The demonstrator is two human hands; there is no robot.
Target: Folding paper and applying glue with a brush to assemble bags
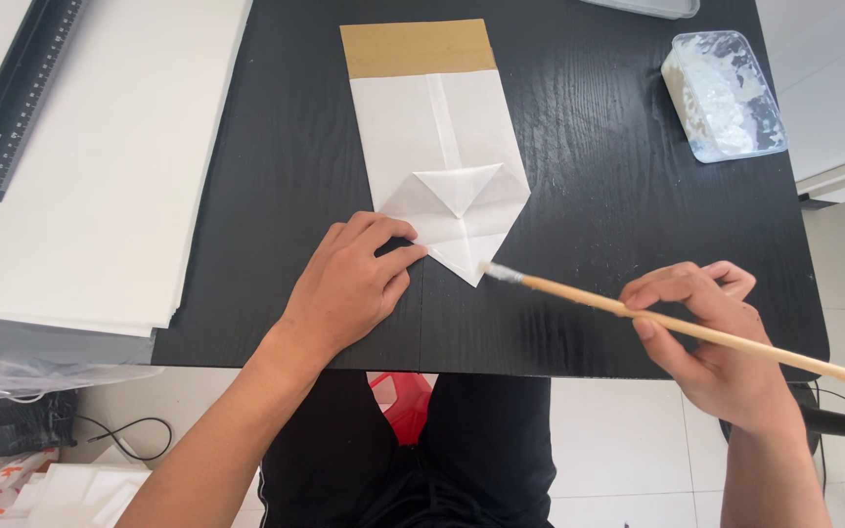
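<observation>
Paper bag (439, 156) pinned by left hand (349, 284); right hand (711, 337) brushes its tip.

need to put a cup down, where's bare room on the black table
Bare patches: between the folded paper bag and the paste tub, and between the bag and the white sheet stack. Crowded at the near edge, where the left hand and brush meet the bag's tip.

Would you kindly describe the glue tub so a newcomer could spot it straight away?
Start at the black table and look to its far right corner. There sits the clear plastic tub, the only container there, smeared inside with white paste, beyond the right hand.
</observation>
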